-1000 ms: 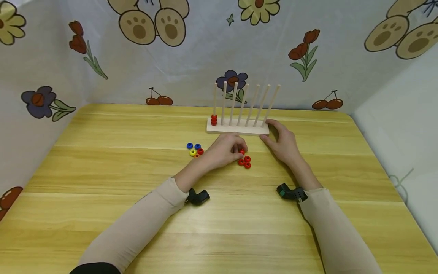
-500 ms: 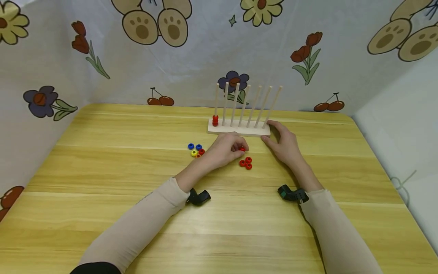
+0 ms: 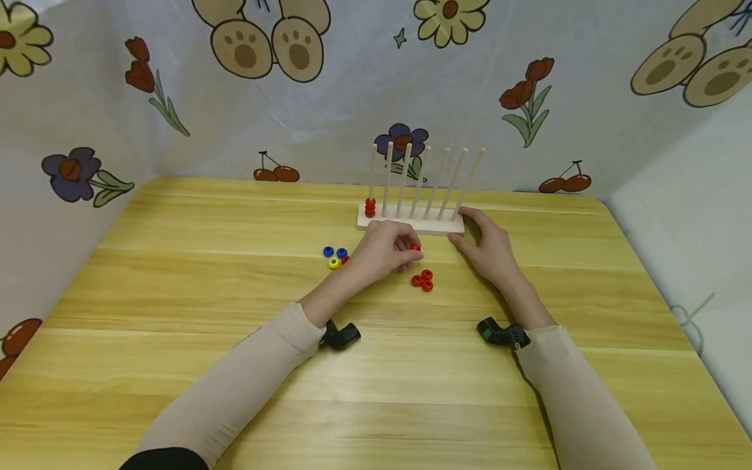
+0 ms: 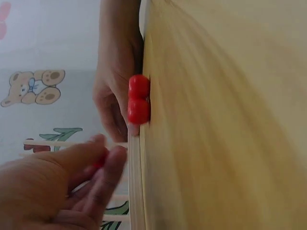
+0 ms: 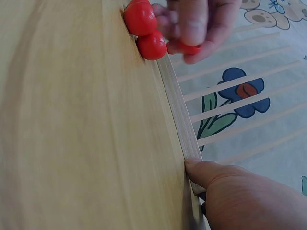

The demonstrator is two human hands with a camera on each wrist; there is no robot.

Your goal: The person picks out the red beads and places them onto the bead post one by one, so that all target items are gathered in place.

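Observation:
Between thumb and fingertips my left hand [image 3: 382, 252] pinches a red bead [image 3: 415, 247], partly covered by the fingers and raised off the table in the right wrist view. Several red beads [image 3: 427, 285] lie on the table just to its right. Behind the hand stands a pale wooden rack [image 3: 431, 226] with a row of upright pegs; its leftmost peg carries a stack of red beads [image 3: 370, 207]. My right hand [image 3: 490, 248] holds the rack's right end, thumb at the front edge and fingers round the back.
Left of my left wrist lie two blue beads [image 3: 328, 251], a yellow bead [image 3: 333, 263] and a partly hidden red bead [image 3: 345, 260]. A patterned cloth [image 3: 329, 117] hangs along the table's back edge, behind the rack.
My left hand has picked a red bead out of the group on the right and lifted it slightly back towards the rack. My right hand stays at the rack's end.

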